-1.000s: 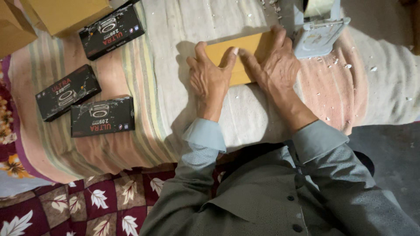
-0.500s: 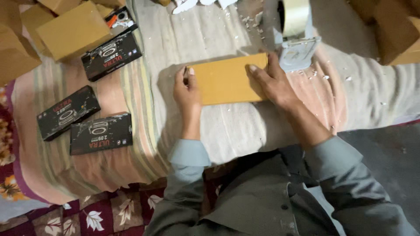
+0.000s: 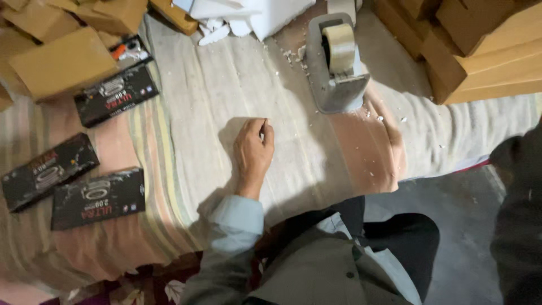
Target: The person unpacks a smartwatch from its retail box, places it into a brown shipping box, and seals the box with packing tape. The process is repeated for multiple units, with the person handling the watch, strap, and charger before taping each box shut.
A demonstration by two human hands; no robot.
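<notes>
The left hand rests on the striped cloth, fingers curled loosely inward, gripping nothing. The right hand is out of view. The grey tape dispenser stands nearest, up and to the right of the hand, apart from it. Three black boxes lie well to its left.

Looks like a makeshift home packing spot set up on the floor: striped blanket spread as work surface, plain brown cartons stacked around, black printed product boxes laid out, grey tape dispenser, white foam scraps.
</notes>
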